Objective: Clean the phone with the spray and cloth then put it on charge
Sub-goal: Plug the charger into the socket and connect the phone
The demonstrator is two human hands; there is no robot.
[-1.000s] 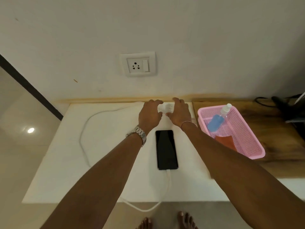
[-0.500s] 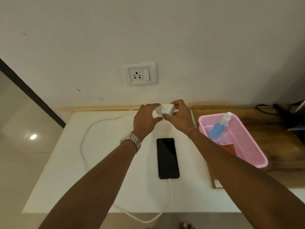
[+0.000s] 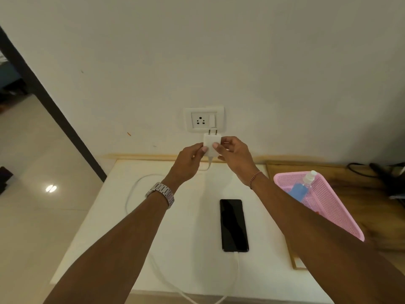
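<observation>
I can read no text, brand or number anywhere before me. The charger (image 3: 211, 144) I hold shows a plain white face. The phone (image 3: 233, 225) screen is dark.

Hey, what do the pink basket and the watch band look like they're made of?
The basket looks like molded plastic: uniform pink colour and a fine grid of perforations in its walls. The watch band on the left wrist looks like brushed or polished metal, probably steel: silver segmented links catching highlights. Neither can be confirmed from the look alone.
</observation>
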